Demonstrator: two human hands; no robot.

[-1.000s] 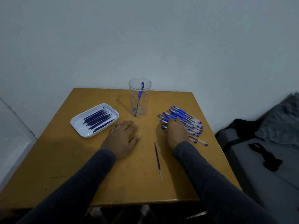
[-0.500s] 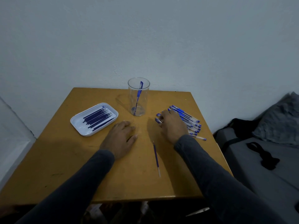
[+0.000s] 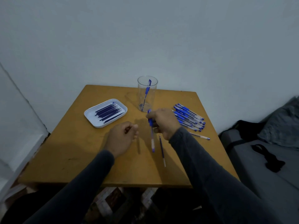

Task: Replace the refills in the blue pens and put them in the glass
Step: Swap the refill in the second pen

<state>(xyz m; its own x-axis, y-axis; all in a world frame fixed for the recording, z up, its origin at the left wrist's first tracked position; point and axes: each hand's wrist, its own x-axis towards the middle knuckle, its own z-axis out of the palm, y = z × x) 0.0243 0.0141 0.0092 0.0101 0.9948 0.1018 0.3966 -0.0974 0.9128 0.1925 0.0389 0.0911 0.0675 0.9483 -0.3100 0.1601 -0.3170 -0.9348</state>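
Square ochre wooden tabletop (image 3: 68,152), set against a pale wall.

Clear cylindrical glass (image 3: 147,94): upright at 12 o'clock on the tabletop, holding one blue-capped pen (image 3: 146,92) that leans against its wall.

White rounded rectangular tray (image 3: 88,114): at 10 o'clock, carrying a bundle of dark blue refills (image 3: 108,112) laid side by side.

Heap of blue-capped clear-barrelled pens (image 3: 188,116): at 2 o'clock, lying roughly parallel; one stray pen (image 3: 200,136) lies apart just nearer the person.

Right hand (image 3: 163,122): raised above the tabletop centre, fingers curled round a blue clear-barrelled pen (image 3: 151,131) near its cap end; the pen hangs nearly vertical, lower end pointing toward 6 o'clock.

Left hand (image 3: 121,138): just at 9 o'clock of the held pen, apart from it, fingers loosely curled, holding nothing that can be seen.

Single loose blue refill (image 3: 162,150): flat on the tabletop below the right hand, running from 12 toward 6 o'clock.

Both arms in dark grey sleeves (image 3: 210,172).

Grey bedding (image 3: 279,125) with a black strap (image 3: 267,157): at 3 o'clock, off the tabletop.
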